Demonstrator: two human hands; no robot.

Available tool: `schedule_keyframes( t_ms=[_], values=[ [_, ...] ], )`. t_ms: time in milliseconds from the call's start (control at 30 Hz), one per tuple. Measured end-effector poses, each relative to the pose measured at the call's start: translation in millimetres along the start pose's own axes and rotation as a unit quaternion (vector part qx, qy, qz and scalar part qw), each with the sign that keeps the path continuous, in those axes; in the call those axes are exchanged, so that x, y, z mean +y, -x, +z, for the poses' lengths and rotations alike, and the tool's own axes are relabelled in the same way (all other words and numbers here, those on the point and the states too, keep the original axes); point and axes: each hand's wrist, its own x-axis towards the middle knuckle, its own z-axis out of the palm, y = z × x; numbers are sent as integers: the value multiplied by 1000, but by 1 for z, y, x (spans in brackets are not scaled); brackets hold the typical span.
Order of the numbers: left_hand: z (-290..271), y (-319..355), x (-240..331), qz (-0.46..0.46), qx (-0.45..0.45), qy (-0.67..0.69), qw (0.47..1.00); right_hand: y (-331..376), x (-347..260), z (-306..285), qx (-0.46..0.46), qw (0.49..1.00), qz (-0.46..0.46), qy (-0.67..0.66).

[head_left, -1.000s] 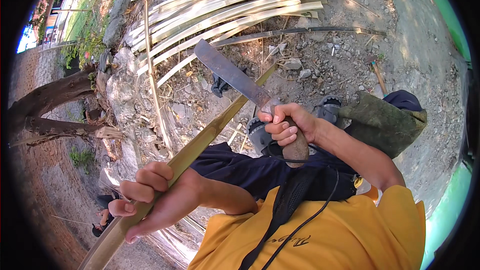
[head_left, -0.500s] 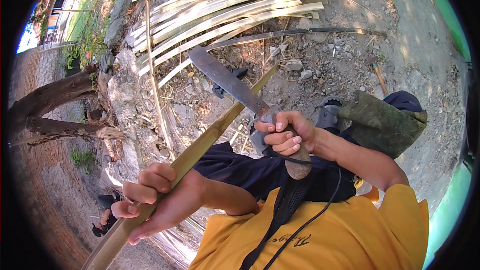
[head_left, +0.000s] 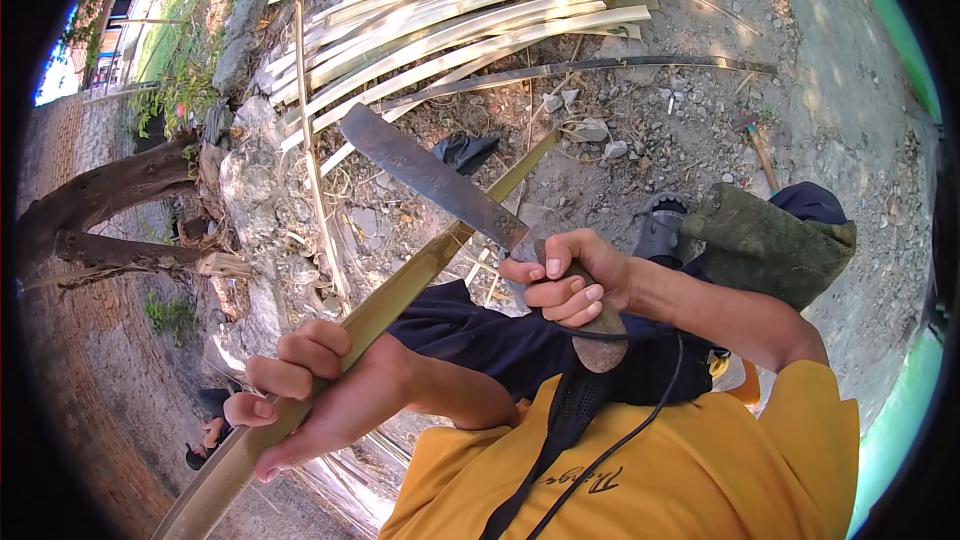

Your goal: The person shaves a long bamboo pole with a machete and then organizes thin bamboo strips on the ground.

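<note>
My left hand [head_left: 315,390] is wrapped round a long yellow-green bamboo strip [head_left: 395,295], which slants from the lower left up to the middle of the view. My right hand [head_left: 575,280] grips the wooden handle [head_left: 603,335] of a machete. Its dark, broad blade [head_left: 435,180] points up and left and crosses over the bamboo strip ahead of my left hand. Whether the edge touches the bamboo, I cannot tell. The strip's far end reaches down near the stony ground.
Many pale split bamboo strips [head_left: 450,35] lie across the ground ahead. A thin pole [head_left: 303,120] lies at their left. Tree trunks [head_left: 110,185] and a brick wall [head_left: 80,340] stand left. A hammer-like tool [head_left: 762,155] lies right, beyond a dark green cloth [head_left: 770,240] over my leg.
The machete has shifted left and slightly down along the bamboo strip, nearer my left hand, with my right hand moving slightly lower. My left hand keeps its hold, almost still.
</note>
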Motion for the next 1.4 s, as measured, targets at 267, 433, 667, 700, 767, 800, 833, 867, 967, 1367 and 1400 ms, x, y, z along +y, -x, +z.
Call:
schedule_keyframes(
  t_ms=[267, 433, 667, 700, 767, 800, 833, 867, 967, 1367, 1400],
  values=[
    [25, 4, -2, 25, 136, -167, 976, -5, -3, 13, 21, 997, 21, 70],
    [29, 3, -2, 41, 137, -160, 977, 6, -15, 1, 56, 997, -30, 42],
    [23, 3, -3, 28, 138, -179, 974, -6, 1, 25, 57, 997, 6, 55],
    [24, 2, -3, 28, 137, -179, 974, -6, 2, 27, 60, 996, 16, 62],
    [26, 1, -5, 45, 141, -164, 975, -4, -1, 27, 53, 997, 16, 63],
    [27, 0, -5, 46, 140, -164, 975, -2, -4, 27, 60, 996, 13, 71],
    [27, 0, -5, 46, 140, -167, 975, 0, -6, 27, 68, 994, 11, 80],
    [27, 0, -5, 46, 139, -170, 974, 1, -7, 25, 67, 994, 11, 80],
    [25, 2, -4, 31, 140, -186, 972, 2, -9, 20, 61, 996, -7, 59],
    [28, 0, -8, 41, 134, -151, 979, 0, -1, 32, 48, 996, 30, 62],
    [28, 0, -8, 42, 133, -152, 978, -2, -1, 32, 53, 995, 32, 74]
  ],
)
